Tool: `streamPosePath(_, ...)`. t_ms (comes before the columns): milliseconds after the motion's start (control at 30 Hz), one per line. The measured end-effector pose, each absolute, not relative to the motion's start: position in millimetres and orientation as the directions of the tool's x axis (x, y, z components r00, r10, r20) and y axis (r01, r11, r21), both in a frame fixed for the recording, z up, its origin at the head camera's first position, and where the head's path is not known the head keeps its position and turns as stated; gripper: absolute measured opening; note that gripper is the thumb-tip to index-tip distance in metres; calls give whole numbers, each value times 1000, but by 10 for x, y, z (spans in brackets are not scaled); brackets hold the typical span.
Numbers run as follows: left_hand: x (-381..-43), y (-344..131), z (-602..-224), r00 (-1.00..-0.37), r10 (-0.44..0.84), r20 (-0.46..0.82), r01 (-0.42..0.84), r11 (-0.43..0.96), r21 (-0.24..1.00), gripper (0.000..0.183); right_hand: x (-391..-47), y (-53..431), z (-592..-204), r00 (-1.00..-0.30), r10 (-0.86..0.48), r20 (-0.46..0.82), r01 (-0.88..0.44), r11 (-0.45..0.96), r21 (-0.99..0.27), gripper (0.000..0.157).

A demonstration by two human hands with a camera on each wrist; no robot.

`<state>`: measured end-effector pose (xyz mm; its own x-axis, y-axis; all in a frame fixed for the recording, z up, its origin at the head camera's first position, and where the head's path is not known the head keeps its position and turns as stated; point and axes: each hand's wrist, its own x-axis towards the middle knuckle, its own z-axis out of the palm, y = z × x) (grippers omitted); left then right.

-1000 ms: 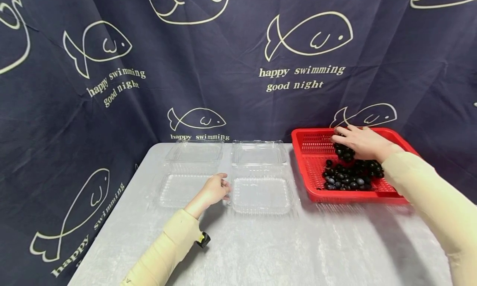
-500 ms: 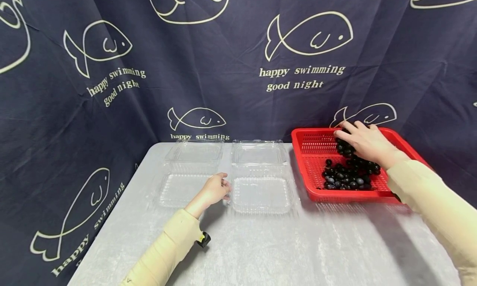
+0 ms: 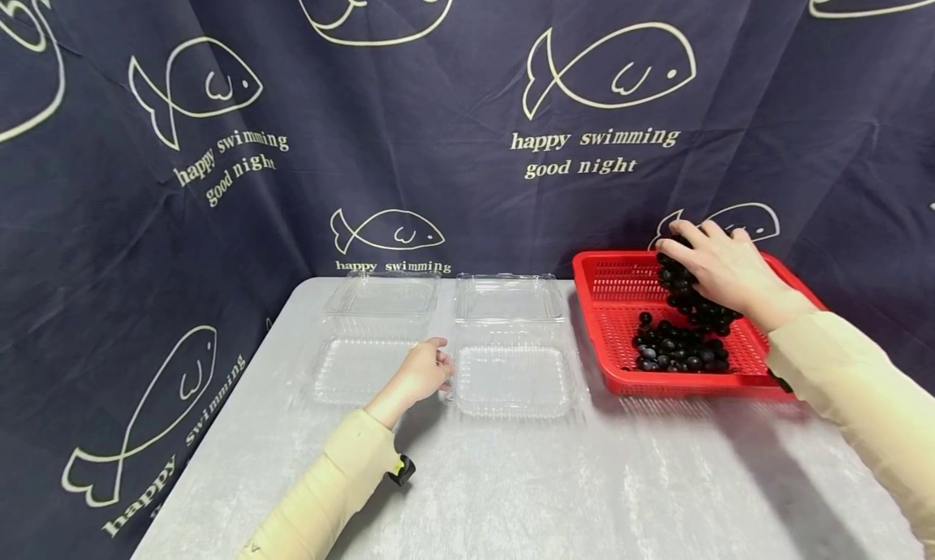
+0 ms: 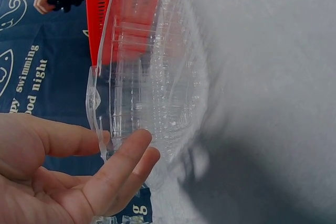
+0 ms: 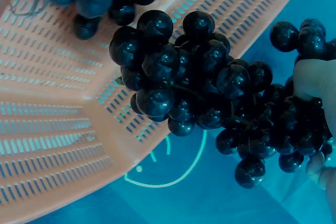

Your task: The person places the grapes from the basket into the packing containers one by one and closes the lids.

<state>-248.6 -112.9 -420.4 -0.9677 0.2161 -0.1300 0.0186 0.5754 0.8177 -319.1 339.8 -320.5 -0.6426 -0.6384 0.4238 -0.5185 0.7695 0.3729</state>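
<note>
In the head view, my right hand grips a bunch of black grapes from above. The bunch hangs over the red basket. In the right wrist view, thumb and fingertips hold one end of the bunch, while its rest dangles beside the basket wall. More black grapes lie in the basket. My left hand stays at the left edge of a clear plastic clamshell box. In the left wrist view, its loosely extended fingers are at the box's rim.
Another clear clamshell box with its lid up lies left of my left hand. Both boxes have their lids folded back. A dark blue fish-print curtain hangs behind the grey table.
My right hand has lifted the grape bunch higher, up and slightly right, so more of it hangs clear of the pile. The left hand has stayed at the box edge.
</note>
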Motion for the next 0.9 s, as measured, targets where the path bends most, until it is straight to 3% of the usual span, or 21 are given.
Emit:
streamPosePath(333,-2474,-1123,-4197,-971,205,-125,17,577,816,55,-3119,3252,-3030,-575,-663,479,-542,748,384,76)
streamPosePath(900,-2335,-999,-4328,-991,116,-69,-8,463,886,53,-2997,3058,-2739,-524,-686,505,-566,723,396,85)
